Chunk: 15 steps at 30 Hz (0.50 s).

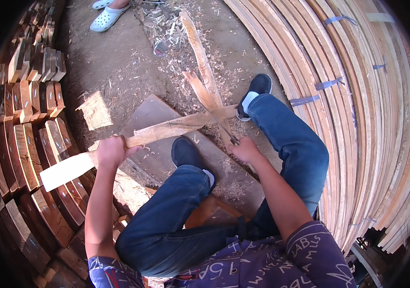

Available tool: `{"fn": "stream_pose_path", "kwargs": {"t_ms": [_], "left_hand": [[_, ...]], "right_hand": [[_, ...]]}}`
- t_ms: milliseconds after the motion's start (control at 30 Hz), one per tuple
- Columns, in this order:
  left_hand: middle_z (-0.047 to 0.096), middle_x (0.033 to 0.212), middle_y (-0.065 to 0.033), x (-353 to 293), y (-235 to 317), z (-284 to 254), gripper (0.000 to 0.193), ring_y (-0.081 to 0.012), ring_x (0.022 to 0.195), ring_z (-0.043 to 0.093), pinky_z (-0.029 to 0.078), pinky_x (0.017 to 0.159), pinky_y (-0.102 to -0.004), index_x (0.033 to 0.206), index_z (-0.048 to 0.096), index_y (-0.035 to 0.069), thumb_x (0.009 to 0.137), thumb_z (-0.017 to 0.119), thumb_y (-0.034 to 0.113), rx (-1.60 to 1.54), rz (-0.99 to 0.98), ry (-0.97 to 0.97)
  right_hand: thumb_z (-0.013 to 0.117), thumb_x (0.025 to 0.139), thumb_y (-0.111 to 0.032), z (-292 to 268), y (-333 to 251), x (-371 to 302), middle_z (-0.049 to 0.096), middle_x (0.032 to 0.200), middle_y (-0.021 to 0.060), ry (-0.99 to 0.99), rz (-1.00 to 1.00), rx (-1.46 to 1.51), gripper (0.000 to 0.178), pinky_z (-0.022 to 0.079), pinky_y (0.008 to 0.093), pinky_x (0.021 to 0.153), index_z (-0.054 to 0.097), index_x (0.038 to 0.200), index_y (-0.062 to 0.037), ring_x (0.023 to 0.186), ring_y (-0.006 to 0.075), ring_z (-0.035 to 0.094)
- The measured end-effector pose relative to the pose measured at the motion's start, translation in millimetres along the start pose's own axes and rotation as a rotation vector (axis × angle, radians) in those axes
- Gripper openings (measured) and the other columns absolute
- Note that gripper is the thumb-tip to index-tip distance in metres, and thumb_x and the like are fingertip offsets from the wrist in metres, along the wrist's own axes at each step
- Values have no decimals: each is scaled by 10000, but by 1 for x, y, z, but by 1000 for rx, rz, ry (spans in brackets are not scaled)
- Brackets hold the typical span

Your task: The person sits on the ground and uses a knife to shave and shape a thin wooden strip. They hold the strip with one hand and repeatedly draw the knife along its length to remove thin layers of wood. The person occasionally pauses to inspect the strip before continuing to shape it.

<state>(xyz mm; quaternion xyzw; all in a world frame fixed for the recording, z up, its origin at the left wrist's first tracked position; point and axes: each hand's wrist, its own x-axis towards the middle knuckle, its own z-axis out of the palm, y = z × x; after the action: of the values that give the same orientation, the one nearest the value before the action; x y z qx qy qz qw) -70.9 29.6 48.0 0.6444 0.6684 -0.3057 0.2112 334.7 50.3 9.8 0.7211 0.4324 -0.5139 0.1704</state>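
The left hand (111, 151) is closed in a full fist around a long wooden slat (166, 129), which runs from a pale, squared end at the left of the frame up to the centre. The right hand (246, 150) is clenched on the handle of a thin dark blade (220, 126), whose tip is laid against the slat's far end near the centre of the frame. The slat is judged stiff and fairly light, since it is carried by one hand well away from its middle; its bark-edged, rough faces should give good grip but may splinter, so a hold on the smoother pale section near the left end is judged safest. The blade is judged narrow and sharp, to be taken by the handle only.

Below the slat, two more rough strips (200, 53) are seen crossing on a flat board (152, 115), among shavings on the dirt floor. Stacked short blocks (27, 120) fill the left of the frame and bundled long slats (358, 96) the right.

The handle is hidden inside the right fist, and the exact contact of blade and wood is too small to be resolved. The seat is covered by the person's legs (176, 225). A second person is cut off at the upper edge, only a white clog (106, 18) being shown.
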Motion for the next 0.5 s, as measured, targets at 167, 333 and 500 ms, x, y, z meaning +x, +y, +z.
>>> {"fn": "stream_pose_path", "kwargs": {"t_ms": [167,333,500], "left_hand": [[656,639,-135,2,10,21,779,-292,621,678,542,581,-405,724,682,43,714,531,807,-34,115,76],[659,644,-135,18,37,53,762,-291,623,679,535,568,-396,739,692,49,722,534,794,-88,146,97],[664,648,-121,21,39,79,778,-270,630,688,534,560,-388,710,704,62,729,496,811,-74,125,96]], "right_hand": [[699,818,-377,-10,-2,-20,658,732,224,-12,27,-59,491,502,404,583,637,844,109,585,297,655],[723,808,-361,-13,17,-23,599,621,156,82,-21,-121,478,471,379,443,578,708,83,463,236,590],[692,843,-371,-11,30,-29,596,607,170,62,65,-2,505,462,380,421,569,694,95,445,245,592]]}}
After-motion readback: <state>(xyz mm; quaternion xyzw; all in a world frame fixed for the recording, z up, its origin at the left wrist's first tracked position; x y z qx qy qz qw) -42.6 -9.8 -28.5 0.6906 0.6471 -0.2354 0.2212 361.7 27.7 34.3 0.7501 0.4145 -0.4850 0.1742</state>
